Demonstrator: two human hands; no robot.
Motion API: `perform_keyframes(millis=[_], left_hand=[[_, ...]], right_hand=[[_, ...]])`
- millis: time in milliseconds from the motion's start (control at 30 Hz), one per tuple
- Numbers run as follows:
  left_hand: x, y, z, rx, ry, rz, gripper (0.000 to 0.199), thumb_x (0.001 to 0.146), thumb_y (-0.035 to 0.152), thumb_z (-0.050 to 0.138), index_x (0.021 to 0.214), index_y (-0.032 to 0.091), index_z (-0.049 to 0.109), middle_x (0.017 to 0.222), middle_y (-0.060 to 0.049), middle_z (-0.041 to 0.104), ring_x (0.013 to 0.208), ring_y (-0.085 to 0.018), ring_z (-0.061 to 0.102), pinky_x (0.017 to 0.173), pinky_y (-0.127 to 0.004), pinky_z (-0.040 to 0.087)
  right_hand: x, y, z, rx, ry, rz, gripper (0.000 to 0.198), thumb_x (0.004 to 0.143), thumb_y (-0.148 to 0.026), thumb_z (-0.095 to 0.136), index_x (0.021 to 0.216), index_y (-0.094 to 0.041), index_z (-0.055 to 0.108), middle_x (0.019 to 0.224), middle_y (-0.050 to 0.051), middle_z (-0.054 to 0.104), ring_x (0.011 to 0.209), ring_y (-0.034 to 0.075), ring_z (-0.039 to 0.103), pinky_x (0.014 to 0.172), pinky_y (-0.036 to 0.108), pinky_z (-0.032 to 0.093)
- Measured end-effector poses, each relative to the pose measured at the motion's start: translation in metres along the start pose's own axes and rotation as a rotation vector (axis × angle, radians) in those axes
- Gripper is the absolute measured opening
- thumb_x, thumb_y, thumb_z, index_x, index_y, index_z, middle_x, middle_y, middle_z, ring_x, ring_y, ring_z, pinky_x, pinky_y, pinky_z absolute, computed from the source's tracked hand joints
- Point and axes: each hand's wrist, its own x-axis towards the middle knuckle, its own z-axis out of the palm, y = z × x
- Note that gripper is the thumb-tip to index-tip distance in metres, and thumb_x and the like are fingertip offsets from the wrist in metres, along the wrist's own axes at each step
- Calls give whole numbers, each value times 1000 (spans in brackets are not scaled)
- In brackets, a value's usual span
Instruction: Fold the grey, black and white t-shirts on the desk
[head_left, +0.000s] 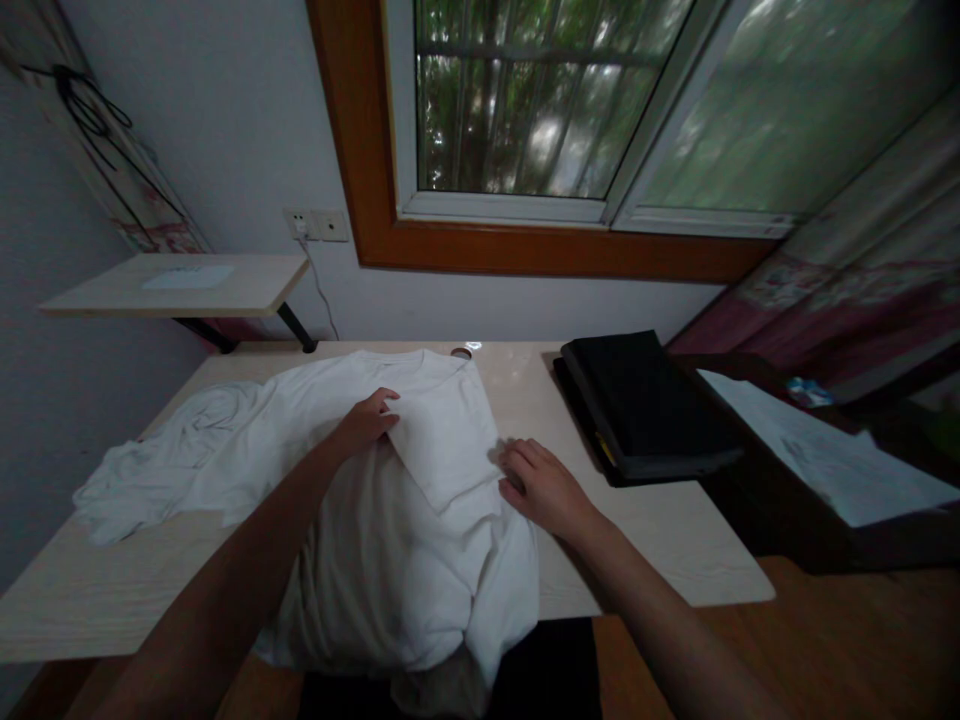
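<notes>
A white shirt [420, 520] is spread beneath and between the hands, its bunched far end laid to the left of the left hand [386, 408] and its near part draped over the edge of the table [652, 550], where the lowest folds are lost in shadow. The left hand's thumb and forefinger are set slightly apart at a fold; whether cloth is pinched there cannot be told. The right hand [504, 468] is curled at the shirt's right edge, its fingertips partly hidden, so its grip cannot be made out either. Both forearms are cut off below. Beyond the hands, a small brown object [461, 353] is partly covered by the shirt. To the right of the right hand, a black folder [637, 400] is seen, a yellow strip barely showing beneath; farther right, the markings on a paper [817, 445] are too blurred to be read.
</notes>
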Motion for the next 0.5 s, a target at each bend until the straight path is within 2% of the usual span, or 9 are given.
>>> perform_keyframes(millis=[133,300,500], left_hand=[[0,8,2,-24,-8,16,43,79,35,59,120,21,61,81,2,63,67,-16,60,65,-29,45],[1,12,7,-42,-35,33,41,79,33,59,119,21,62,79,1,64,64,-16,59,64,-28,44],[2,11,12,-47,-15,60,38,81,34,59,116,22,64,79,1,64,67,-16,59,64,-28,44]], right_hand=[[-11,16,-5,62,-24,94,22,86,-14,59,105,-23,61,101,8,65,97,25,59,87,38,49],[-16,20,-5,147,-36,194,13,84,-16,59,95,-24,60,89,3,63,87,22,58,77,32,46],[-6,17,-18,124,-51,85,10,83,-15,60,89,-23,59,94,6,62,94,24,57,83,34,46]])
